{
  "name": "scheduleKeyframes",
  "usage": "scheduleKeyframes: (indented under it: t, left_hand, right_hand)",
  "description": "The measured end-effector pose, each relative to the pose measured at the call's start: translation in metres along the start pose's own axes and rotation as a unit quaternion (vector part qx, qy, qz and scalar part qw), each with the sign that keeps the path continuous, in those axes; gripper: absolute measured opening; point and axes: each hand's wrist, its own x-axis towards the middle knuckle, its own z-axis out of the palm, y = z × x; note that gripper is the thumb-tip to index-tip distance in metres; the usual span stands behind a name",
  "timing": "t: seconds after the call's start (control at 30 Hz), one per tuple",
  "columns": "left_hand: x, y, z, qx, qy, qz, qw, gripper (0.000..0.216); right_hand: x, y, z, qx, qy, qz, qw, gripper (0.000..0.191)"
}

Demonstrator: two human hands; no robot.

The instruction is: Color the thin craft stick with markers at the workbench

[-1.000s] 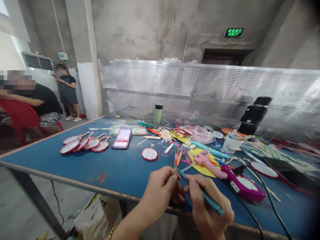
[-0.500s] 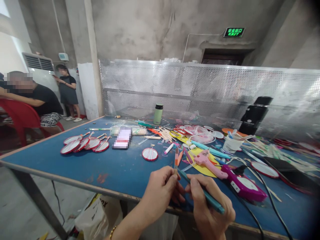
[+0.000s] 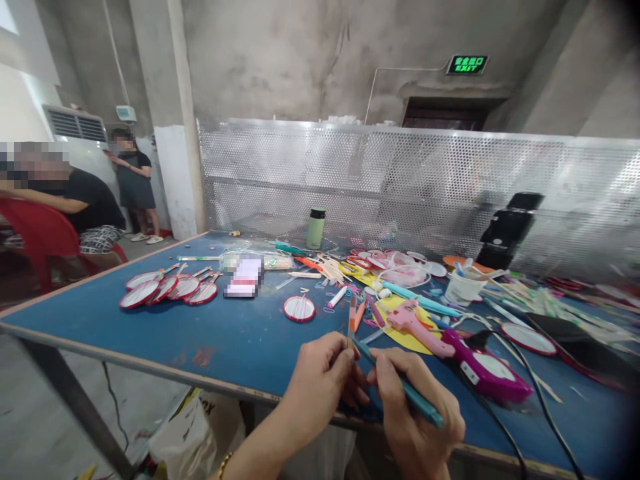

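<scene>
My left hand (image 3: 320, 385) is closed in a pinch on a thin wooden stick (image 3: 350, 323) that stands upright above the front edge of the blue table (image 3: 165, 327). My right hand (image 3: 417, 417) is wrapped round a teal pen-like tool (image 3: 400, 385), whose tip meets the stick near my left thumb. Both hands hover close together just over the table's near edge.
A purple glue gun (image 3: 483, 370) with a black cable and a pink glue gun (image 3: 413, 323) lie right of my hands. Round red-rimmed pieces (image 3: 167, 288) lie at the left, one (image 3: 299, 309) ahead. A green bottle (image 3: 315, 228), a white cup (image 3: 463, 287), scattered sticks, and two people at far left.
</scene>
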Motion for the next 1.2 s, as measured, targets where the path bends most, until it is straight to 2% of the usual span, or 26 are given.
scheduleKeyframes:
  t: [0.23,0.6,0.83,1.07,1.2]
  left_hand:
    - [0.001,0.001,-0.001,0.002,0.003,-0.006,1.000,0.025]
    - [0.000,0.001,0.000,0.004,0.003,-0.001,1.000,0.024]
    - [0.001,0.001,0.000,-0.001,0.003,-0.005,1.000,0.023]
    - [0.000,0.001,0.000,-0.006,0.002,-0.005,1.000,0.025]
    - [0.001,0.001,-0.001,-0.005,0.003,-0.003,1.000,0.026]
  right_hand:
    - [-0.003,-0.006,0.001,0.006,0.039,0.062,0.997,0.019]
    - [-0.002,0.000,0.001,-0.005,0.015,0.001,1.000,0.018]
    - [-0.003,-0.004,0.001,-0.010,0.039,0.053,0.998,0.020]
    - [-0.001,0.004,-0.001,-0.013,0.013,-0.001,1.000,0.017]
    - [-0.002,0.000,0.000,-0.005,0.023,0.033,0.999,0.019]
